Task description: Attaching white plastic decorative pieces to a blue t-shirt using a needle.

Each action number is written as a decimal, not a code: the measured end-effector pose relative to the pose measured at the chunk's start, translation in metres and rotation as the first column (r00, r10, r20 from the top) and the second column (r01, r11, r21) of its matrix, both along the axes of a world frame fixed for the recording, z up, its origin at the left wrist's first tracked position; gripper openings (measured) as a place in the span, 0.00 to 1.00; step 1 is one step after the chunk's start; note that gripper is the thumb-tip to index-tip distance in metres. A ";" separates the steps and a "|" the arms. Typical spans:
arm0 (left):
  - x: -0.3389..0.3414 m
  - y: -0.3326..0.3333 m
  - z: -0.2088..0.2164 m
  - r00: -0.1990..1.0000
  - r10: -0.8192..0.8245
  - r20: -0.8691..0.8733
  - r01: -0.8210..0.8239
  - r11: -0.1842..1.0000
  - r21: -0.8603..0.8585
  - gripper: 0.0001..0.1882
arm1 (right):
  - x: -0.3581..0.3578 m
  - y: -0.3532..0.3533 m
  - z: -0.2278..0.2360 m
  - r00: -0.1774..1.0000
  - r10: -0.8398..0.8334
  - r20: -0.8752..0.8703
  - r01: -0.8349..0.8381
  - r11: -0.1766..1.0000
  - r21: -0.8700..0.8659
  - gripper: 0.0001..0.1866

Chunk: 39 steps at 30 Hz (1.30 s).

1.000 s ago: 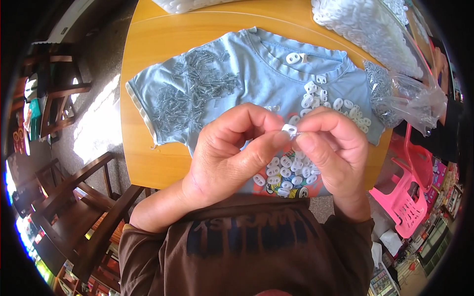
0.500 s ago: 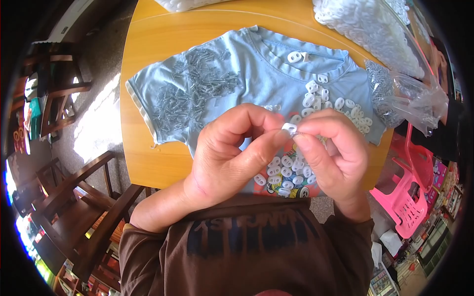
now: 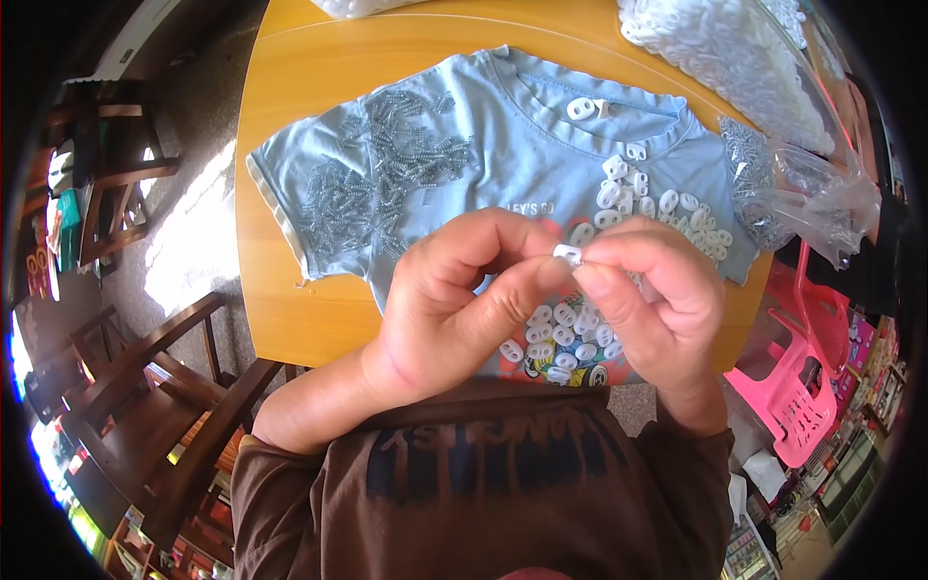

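Note:
Over the spread light-blue T-shirt [image 3: 425, 208], my left hand [image 3: 454, 300] pinches a small white plastic cord lock piece [image 3: 566, 254] between thumb and finger. My right hand [image 3: 662, 295] is closed at the piece's right side, fingertips pressed against it. Any spring between the right fingertips is hidden now. Many small metal springs [image 3: 343, 188] lie on the shirt's left sleeve and chest. Loose white two-hole cord lock pieces [image 3: 667, 203] are scattered on the shirt's right side. Another group of white pieces [image 3: 565, 338] lies below my hands, near the shirt's front edge.
The shirt covers a yellow wooden table [image 3: 300, 314]. A clear bag of springs [image 3: 759, 179] sits at the right, with a large bag of white pieces [image 3: 725, 68] behind it. Dark wooden chairs [image 3: 155, 416] stand left; a pink plastic chair [image 3: 793, 396] stands right.
Half a second ago a small spring showed at the right fingertips, at the white piece's edge; now it is out of sight. The right fingertips are closer against the piece, which has turned slightly.

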State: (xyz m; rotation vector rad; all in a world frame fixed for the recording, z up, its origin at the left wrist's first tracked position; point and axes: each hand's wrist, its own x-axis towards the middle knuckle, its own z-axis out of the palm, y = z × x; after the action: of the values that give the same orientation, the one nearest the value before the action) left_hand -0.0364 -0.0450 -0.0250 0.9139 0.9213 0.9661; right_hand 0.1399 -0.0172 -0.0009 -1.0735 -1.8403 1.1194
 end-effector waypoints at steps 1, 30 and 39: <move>0.000 0.001 -0.001 0.999 0.009 0.042 -0.009 1.000 0.010 0.06 | -0.001 0.001 0.000 1.000 0.003 0.001 -0.003 1.000 0.027 0.07; -0.011 -0.005 -0.010 0.984 0.117 0.134 -0.107 0.991 -0.083 0.05 | 0.010 0.001 -0.009 0.972 0.110 0.208 -0.142 0.978 0.149 0.12; -0.021 -0.019 -0.010 0.976 0.216 0.032 -0.211 0.969 -0.132 0.02 | 0.006 -0.036 -0.025 0.874 0.199 0.444 -0.327 0.916 0.233 0.08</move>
State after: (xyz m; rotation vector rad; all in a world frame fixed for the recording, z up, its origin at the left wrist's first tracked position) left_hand -0.0576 -0.0639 -0.0355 0.6904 1.0452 1.0933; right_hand 0.1463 -0.0534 -0.0258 -0.9411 -2.4670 0.7512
